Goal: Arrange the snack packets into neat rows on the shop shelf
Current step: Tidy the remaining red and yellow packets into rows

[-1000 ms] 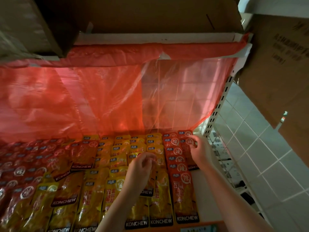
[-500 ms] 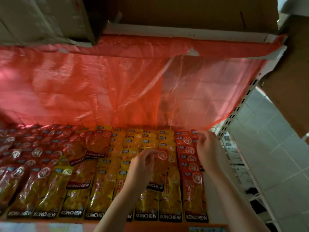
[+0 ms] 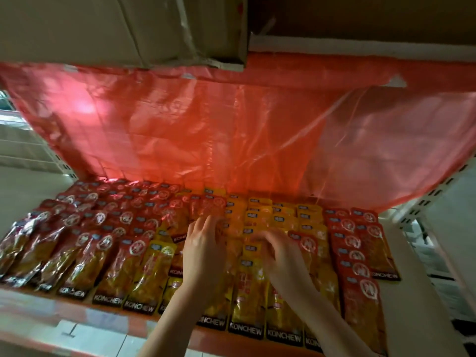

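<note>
Snack packets lie in overlapping rows on the shop shelf: red packets on the left, yellow packets in the middle, and two more columns of red packets at the right. My left hand rests with spread fingers on the packets where red meets yellow. Just to its right, my right hand lies over the yellow rows, fingers pointing left. It is blurred, so its hold is unclear. One red packet sits among the yellow ones beside my right hand.
A translucent red plastic sheet hangs behind the shelf. Cardboard boxes sit low overhead on the shelf above. A white perforated upright stands at the right, and a bare white strip of shelf runs along the right-hand red column.
My right hand has left the red column at the far right and moved left onto the yellow rows. My left hand has shifted left and flattened out. The view has swung left.
</note>
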A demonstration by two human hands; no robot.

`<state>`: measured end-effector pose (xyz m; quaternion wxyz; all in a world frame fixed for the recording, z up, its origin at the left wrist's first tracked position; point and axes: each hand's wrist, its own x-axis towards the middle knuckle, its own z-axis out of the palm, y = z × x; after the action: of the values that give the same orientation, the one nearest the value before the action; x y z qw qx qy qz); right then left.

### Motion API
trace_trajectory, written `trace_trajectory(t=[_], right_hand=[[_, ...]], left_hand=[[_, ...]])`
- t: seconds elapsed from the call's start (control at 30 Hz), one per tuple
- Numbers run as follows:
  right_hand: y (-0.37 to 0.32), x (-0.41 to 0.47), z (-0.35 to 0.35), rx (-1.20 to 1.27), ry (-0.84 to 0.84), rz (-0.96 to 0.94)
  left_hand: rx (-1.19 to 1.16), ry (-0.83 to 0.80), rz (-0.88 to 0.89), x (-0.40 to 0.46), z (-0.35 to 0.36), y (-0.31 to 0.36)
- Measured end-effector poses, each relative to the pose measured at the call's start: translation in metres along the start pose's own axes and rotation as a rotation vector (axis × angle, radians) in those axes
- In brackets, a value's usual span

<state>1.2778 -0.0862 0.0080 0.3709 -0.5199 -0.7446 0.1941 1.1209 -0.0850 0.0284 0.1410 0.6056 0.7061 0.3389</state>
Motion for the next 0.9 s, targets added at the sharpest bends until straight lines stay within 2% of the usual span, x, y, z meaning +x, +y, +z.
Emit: trace_trajectory(t=[0.17,0.4,0.57,0.7,0.9], right_hand=[[-0.016,-0.004,0.028,0.013,-0.051,0.014],[-0.023,-0.005,0.041,-0.043,-0.04,0.034],[-0.025,-0.007,0.043,-0.019,-0.025,0.058],[-0.029,-0.006,0.039,-0.033,-0.01,0.055],[-0.032,-0.003,0.032,-0.003,0.078,0.059]], left_hand=[[0.15,-0.073,-0.079,0.019,-0.006,-0.019],[0.193,-0.076,-0.064,0.026,0.004,-0.033],[0.168,-0.055,-0.112,0.031,0.005,-0.033],[0.15,0.034,-0.071,0.032,0.004,-0.032],[-0.078,0.038,-0.043,0.029,-0.004,-0.017]])
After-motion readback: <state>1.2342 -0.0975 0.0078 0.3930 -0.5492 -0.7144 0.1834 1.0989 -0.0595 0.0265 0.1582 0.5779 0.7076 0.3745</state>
